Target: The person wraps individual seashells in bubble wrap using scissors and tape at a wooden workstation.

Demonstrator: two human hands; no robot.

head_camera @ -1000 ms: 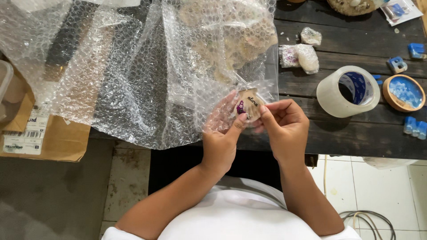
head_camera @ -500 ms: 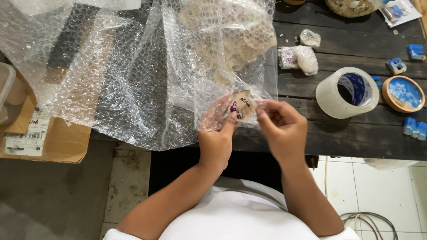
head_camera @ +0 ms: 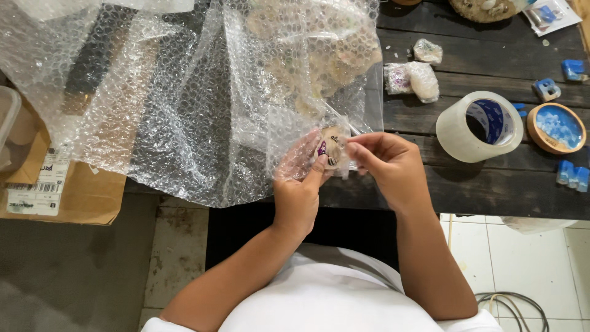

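Both hands pinch a small disc inside bubble wrap
Left hand (head_camera: pixel 299 190) and right hand (head_camera: pixel 388 166) pinch the wooden disc (head_camera: pixel 332 146); bubble wrap (head_camera: pixel 203 104) spreads at 10 o'clock, tape roll (head_camera: pixel 479 126) at 3 o'clock

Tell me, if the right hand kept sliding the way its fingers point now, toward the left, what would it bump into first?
The right hand already pinches the small wooden disc. Going on leftward, it would most likely meet the left hand fingers behind that disc, then the bubble wrap sheet. Depth is hard to judge from above.
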